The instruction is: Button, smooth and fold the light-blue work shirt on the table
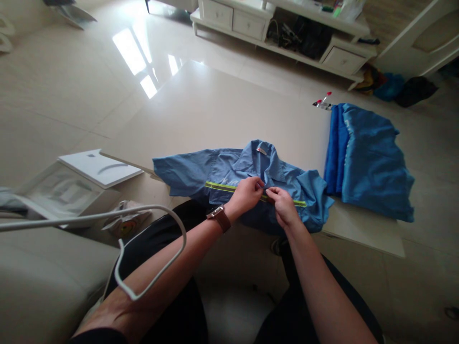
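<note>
A blue short-sleeved work shirt with a yellow-green stripe across the chest lies face up along the near edge of the table, its collar pointing away from me. My left hand, with a watch on the wrist, pinches the front placket below the collar. Close beside it, my right hand also pinches the placket, thumb and finger together. Any button between the fingertips is too small to make out. The shirt's lower part hangs over the table edge toward my lap.
Folded blue garments lie at the table's right end, with red-capped items behind them. At left stand a white box and a pale cable crossing above my left forearm. A white cabinet stands beyond.
</note>
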Available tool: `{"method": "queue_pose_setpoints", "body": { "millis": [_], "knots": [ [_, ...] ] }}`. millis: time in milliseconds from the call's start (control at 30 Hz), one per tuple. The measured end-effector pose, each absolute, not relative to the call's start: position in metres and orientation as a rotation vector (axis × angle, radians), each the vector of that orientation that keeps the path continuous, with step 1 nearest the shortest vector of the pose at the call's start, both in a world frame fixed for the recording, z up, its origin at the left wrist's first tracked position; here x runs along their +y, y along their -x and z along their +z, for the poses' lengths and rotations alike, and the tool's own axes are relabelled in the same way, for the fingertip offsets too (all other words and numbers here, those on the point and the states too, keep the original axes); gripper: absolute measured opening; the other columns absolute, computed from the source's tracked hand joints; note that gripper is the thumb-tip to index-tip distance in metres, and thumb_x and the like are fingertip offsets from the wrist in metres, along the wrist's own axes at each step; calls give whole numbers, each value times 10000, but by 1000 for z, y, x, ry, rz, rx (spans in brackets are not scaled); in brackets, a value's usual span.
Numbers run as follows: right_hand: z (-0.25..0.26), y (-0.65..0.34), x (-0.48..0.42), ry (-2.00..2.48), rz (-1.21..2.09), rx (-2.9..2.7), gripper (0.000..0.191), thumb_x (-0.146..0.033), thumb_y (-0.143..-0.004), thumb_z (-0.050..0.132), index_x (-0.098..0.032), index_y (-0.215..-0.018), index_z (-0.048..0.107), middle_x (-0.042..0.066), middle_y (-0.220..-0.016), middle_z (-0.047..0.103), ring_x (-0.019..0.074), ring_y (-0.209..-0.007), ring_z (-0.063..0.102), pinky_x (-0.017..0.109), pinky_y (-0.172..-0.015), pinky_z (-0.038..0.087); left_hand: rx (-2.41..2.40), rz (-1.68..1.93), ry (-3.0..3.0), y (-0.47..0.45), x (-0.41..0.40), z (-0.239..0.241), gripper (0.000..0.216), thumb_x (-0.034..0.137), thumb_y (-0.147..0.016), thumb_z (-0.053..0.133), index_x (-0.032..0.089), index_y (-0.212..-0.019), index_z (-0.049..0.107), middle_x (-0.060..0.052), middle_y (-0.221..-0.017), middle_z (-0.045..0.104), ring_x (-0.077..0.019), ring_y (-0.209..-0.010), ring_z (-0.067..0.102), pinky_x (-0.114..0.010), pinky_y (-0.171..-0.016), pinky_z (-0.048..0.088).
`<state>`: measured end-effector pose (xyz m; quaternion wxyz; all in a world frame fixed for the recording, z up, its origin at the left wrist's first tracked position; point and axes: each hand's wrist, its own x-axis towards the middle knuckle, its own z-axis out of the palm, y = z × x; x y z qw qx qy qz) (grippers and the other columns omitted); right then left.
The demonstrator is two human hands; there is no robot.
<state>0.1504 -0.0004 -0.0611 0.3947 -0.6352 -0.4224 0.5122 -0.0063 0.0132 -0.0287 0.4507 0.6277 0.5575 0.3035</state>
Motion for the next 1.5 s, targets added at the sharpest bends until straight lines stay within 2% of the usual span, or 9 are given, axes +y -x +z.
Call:
{"method": "queue_pose_setpoints", "body": {
  "millis": [167, 267, 367, 433, 500, 700, 1033, 1267, 1500],
  "knots": [
    [-70, -159, 0, 1680, 873, -1415, 343, -489, -760, 693, -220, -963, 633, 74, -1020, 664, 256, -1025, 610, 469, -1000, 481, 1517, 621, -1597, 6, 16, -27, 178, 151, -930, 532, 165, -893, 705, -82, -872, 732, -201, -834, 676, -313, -817, 520],
    [-79, -175, -2, 1766, 591, -1705, 393, -375, -780, 670, -247, -1150, 632, 127, -1281, 612, 324, -1276, 516, 568, -1112, 396, 1649, 541, -1768, 15, 15, -29, 279, 238, -988, 472, 151, -1089, 718, -179, -1112, 716, -313, -1108, 655, -489, -1009, 500],
    [-87, -194, -3, 1886, 467, -1822, 605, -368, -768, 698, -277, -1351, 562, 148, -1511, 482, 395, -1426, 385, 676, -1110, 362, 1819, 460, -1950, 38, 15, -39, 500, 280, -968, 521, 238, -1465, 563, -206, -1567, 459, -461, -1489, 330, -766, -1158, 231],
    [-89, -204, -3, 1950, 424, -1902, 732, -414, -798, 694, -308, -1485, 466, 134, -1622, 363, 426, -1491, 291, 719, -1088, 367, 1847, 311, -1976, 57, 17, -50, 629, 348, -970, 527, 372, -1587, 405, -109, -1718, 234, -503, -1570, 70, -861, -1130, 58],
    [-89, -211, -5, 2022, 384, -2028, 737, -465, -880, 619, -376, -1569, 374, 80, -1695, 250, 439, -1539, 193, 730, -1083, 370, 1835, 151, -1931, 74, 21, -60, 648, 486, -986, 482, 470, -1608, 302, -18, -1755, 102, -514, -1571, -70, -901, -1086, 12],
    [-94, -211, -9, 2168, 198, -2212, 552, -562, -1019, 370, -497, -1566, 374, -54, -1732, 192, 447, -1570, 63, 703, -1115, 339, 1800, 28, -1900, 95, 39, -71, 683, 701, -956, 387, 546, -1598, 215, 81, -1752, -35, -470, -1560, -192, -886, -1098, 7],
    [-106, -208, 7, 2190, 2, -2221, 566, -537, -1005, 392, -459, -1565, 402, -61, -1744, 159, 410, -1576, 76, 624, -1103, 375, 1781, 25, -1916, 100, 76, -76, 730, 725, -908, 465, 479, -1587, 351, 74, -1758, 5, -455, -1562, -195, -796, -1192, 84],
    [-107, -205, 40, 2162, 69, -2213, 579, -537, -1016, 356, -425, -1584, 384, -94, -1700, 295, 416, -1578, 38, 625, -1139, 334, 1766, 8, -1971, 103, 113, -75, 733, 752, -917, 399, 522, -1600, 262, 87, -1752, -17, -470, -1562, -185, -872, -1120, 42],
    [-105, -198, 122, 2198, 43, -2190, 590, -554, -1014, 363, -424, -1589, 372, -79, -1707, 283, 410, -1579, 69, 622, -1133, 335, 1784, 64, -2065, 107, 187, -81, 739, 766, -924, 350, 506, -1609, 253, 59, -1757, 47, -492, -1572, -117, -870, -1124, 90]
  ]
}}
